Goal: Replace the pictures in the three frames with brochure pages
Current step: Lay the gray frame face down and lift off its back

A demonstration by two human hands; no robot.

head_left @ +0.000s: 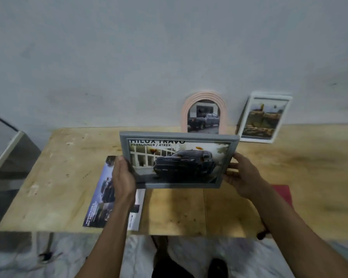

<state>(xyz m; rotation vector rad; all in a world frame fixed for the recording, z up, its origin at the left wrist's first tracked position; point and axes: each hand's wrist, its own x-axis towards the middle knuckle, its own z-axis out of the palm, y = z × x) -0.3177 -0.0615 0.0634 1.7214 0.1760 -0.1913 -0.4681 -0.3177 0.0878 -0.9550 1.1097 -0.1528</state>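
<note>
Both hands on the grey frame (179, 137), held up off the table (58, 177), tilted, picture side to the camera. Left hand (123, 177) grip wraps the frame's left edge, fingers curled behind it; right hand (241, 177) grip pinches the right edge, thumb in front. Frame shows a brochure page (181, 161) with a dark truck, "PRERUNNER / 4TREX" legible. Under the left forearm: brochure (100, 197) flat on the table. At the back, against the wall (169, 47): pink arched frame (184, 111) with a truck picture, white frame (275, 133) just right of it, leaning, with a landscape picture. Red item (283, 192) on the table behind the right wrist, blurred.
</note>
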